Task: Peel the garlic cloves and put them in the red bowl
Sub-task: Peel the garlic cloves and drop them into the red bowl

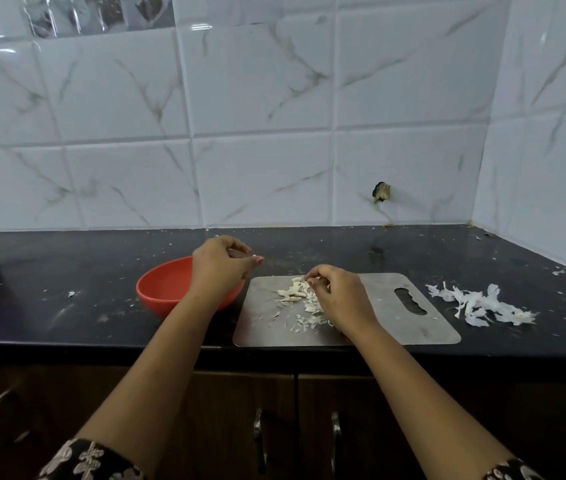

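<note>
Left hand (220,268) hovers above red bowl (162,285) (contents hidden).

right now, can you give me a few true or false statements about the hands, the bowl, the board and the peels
The red bowl sits left of the steel board. True.
The right hand is inside the red bowl. False: its fingers pinch at the garlic pile on the board.
Loose peels lie on the counter right of the board. True.
The left hand lies flat on the board. False: it is above the red bowl's right side, fingers curled.
</note>
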`<state>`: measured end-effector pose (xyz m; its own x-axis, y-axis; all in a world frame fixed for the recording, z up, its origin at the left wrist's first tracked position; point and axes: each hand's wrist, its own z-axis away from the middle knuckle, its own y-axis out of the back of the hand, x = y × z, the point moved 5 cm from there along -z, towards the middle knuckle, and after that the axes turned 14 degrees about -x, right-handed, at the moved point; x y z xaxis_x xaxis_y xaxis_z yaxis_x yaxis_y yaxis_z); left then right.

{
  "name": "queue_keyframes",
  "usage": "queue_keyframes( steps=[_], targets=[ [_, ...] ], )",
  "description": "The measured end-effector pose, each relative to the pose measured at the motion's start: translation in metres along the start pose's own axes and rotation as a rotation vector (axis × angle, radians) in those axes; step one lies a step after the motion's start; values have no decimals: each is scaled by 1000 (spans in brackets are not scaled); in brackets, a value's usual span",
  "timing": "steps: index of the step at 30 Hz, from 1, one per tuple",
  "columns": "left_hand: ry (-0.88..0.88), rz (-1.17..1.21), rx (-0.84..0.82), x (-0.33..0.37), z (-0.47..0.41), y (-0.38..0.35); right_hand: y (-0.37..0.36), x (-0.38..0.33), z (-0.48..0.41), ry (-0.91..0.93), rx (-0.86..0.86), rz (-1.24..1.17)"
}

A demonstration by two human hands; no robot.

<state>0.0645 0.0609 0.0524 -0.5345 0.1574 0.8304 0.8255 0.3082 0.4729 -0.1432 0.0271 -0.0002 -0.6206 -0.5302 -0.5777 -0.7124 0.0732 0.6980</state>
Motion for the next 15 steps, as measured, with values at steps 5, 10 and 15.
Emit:
queue_keyframes(
  steps=[5,10,15],
  targets=[
    [158,-247,-22,-16,-8,32,-2,-4,0,23,-32,63],
    [293,-432,-227,-25,-11,34,-4,0,-4,-1,-34,30],
    [225,-727,-286,-21,-16,23,-6,10,-16,-83,-56,-5]
  ],
)
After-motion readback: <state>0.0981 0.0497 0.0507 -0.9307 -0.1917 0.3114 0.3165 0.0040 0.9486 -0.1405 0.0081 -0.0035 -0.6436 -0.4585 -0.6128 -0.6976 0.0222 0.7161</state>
